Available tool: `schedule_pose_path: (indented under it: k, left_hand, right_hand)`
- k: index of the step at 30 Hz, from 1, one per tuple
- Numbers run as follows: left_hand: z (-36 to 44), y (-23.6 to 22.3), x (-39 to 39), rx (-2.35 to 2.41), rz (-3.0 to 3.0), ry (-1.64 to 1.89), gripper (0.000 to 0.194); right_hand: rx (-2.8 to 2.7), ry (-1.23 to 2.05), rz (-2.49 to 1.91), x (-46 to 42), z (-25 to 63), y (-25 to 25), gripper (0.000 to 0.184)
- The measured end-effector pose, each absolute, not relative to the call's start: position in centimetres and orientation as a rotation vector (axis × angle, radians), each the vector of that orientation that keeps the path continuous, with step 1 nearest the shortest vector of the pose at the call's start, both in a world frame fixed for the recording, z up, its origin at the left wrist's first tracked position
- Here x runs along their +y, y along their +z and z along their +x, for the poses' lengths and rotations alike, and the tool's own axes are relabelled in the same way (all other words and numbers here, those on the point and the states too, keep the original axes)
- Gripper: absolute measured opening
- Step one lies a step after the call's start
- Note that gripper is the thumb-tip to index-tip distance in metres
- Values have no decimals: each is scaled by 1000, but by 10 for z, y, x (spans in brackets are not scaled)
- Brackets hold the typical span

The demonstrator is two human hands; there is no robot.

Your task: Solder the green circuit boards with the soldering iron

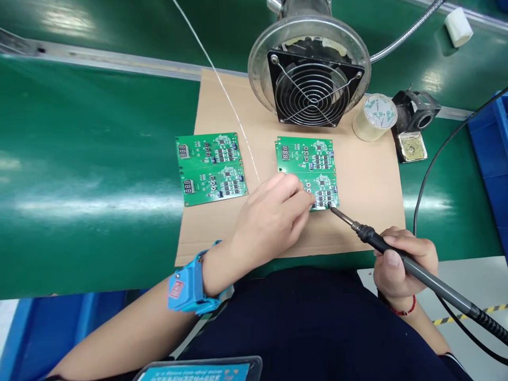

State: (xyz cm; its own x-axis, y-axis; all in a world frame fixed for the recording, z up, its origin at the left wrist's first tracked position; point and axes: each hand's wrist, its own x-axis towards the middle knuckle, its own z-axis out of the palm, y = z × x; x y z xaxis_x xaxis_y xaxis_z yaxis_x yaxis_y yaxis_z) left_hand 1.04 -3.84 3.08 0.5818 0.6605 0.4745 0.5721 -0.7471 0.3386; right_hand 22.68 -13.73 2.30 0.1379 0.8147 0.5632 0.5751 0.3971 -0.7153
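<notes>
My right hand (410, 259) is wrapped around a soldering iron (424, 276), whose tip meets the lower right edge of a green circuit board (301, 165). My left hand (273, 214), a blue wrist strap (192, 288) on its wrist, is closed in a pinch over that board's lower left part and hides some of it. A thin, pale solder wire (228, 98) runs down from above into this hand; its end is hidden by the fingers. To the left lies a second green board (212, 168) with small displays and chips.
Both boards lie on a cardboard sheet (357, 180) on a green bench (91, 159). A fan in a round fume hood (313, 98) hangs above its far side. Beside it stand a tape roll (375, 117) and an iron stand (415, 114) with a sponge. The iron's black cable (431, 159) curves along the right.
</notes>
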Motion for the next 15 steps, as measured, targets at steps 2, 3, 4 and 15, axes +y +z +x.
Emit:
schedule_pose_path:
  k: [2, 3, 4, 15]
  left_hand:
    - [13, 28, -38, 1068, 2704, 819, 25]
    - [14, 28, -38, 1074, 2721, 787, 26]
    - [14, 28, -38, 1077, 2739, 764, 26]
    - [19, 29, -38, 1087, 2835, 711, 28]
  right_hand:
    - [-1524, 284, -1241, -136, 225, 23, 9]
    - [-1512, 294, -1218, -136, 224, 23, 10]
    - [-1508, 307, -1214, -135, 223, 23, 10]
    - [-1508, 346, -1193, -135, 223, 24, 13]
